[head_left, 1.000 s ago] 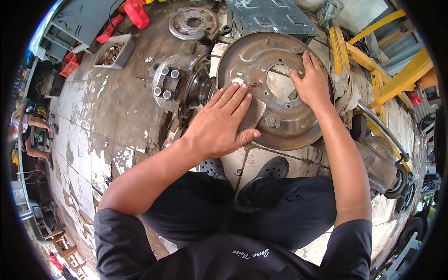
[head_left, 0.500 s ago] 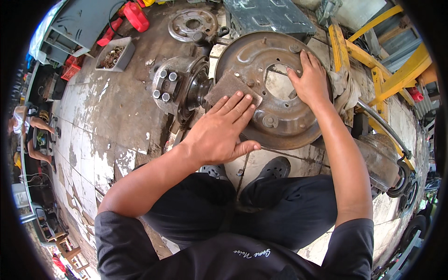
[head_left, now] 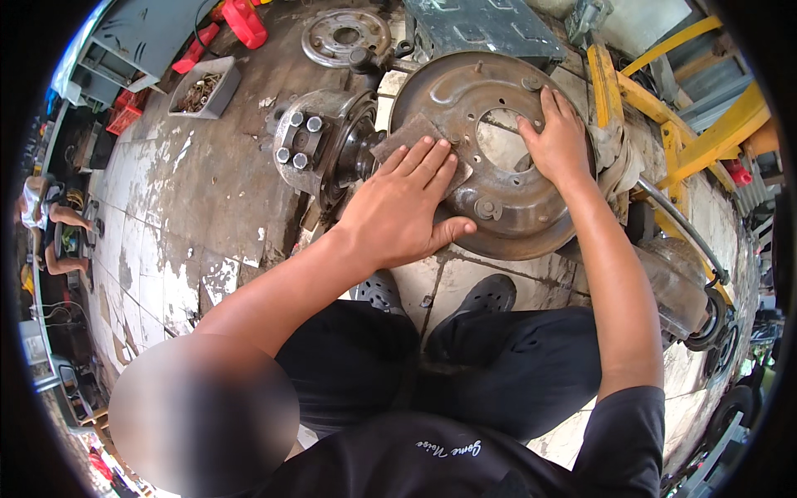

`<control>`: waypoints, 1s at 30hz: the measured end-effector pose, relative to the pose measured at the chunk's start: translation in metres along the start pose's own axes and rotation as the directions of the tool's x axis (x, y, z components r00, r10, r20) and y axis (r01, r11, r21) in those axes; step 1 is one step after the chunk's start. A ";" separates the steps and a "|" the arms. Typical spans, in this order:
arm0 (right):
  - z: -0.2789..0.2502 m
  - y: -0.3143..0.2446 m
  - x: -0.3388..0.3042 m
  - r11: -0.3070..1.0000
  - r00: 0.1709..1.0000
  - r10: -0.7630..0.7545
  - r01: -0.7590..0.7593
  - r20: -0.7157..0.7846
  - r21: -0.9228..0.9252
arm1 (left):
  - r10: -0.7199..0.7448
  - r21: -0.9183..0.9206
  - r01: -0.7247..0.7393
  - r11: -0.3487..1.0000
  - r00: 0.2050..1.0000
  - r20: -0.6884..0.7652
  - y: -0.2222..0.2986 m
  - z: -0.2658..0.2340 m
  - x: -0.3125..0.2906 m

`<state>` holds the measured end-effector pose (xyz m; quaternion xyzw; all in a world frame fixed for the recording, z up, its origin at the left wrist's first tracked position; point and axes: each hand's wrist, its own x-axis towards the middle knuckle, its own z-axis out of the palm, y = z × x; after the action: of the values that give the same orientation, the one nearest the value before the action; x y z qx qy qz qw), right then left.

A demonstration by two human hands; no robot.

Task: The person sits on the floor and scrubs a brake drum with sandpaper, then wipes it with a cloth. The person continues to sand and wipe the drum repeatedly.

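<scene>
Apparently I'm rubbing: my left hand (head_left: 398, 203) presses flat, unclenched, over the pad (head_left: 404, 138) on the plate's (head_left: 508, 199) left; my right hand (head_left: 558, 145), thumb apart, braces opposite. Next calls for even pressure.

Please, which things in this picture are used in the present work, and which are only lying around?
In use:
brown sheet, under the flat left hand
rusty round plate, with the right hand resting on it

Apparently just lying around:
smaller metal disc
grey bin
red container
dark box

Brown pad (head_left: 403, 138) — mottled brown plate (head_left: 520, 204)
</scene>
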<state>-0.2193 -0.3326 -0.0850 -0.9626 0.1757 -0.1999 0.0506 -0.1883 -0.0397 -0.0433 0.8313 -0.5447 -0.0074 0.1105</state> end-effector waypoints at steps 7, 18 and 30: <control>-0.002 -0.007 0.000 1.000 0.999 0.013 -0.013 0.030 0.001 | -0.082 0.018 0.082 0.996 0.996 -0.031 0.001 0.002 -0.001; 0.002 -0.001 -0.001 1.000 1.000 -0.005 0.005 0.011 -0.004 | -0.094 0.055 0.097 0.994 0.993 -0.070 -0.001 0.004 -0.002; 0.000 -0.001 -0.002 1.000 1.000 0.009 -0.009 0.023 -0.019 | 0.032 -0.031 -0.032 0.999 0.999 0.016 0.022 0.011 -0.015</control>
<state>-0.2209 -0.3315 -0.0854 -0.9645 0.1813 -0.1870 0.0445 -0.2161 -0.0362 -0.0519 0.8206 -0.5586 -0.0210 0.1190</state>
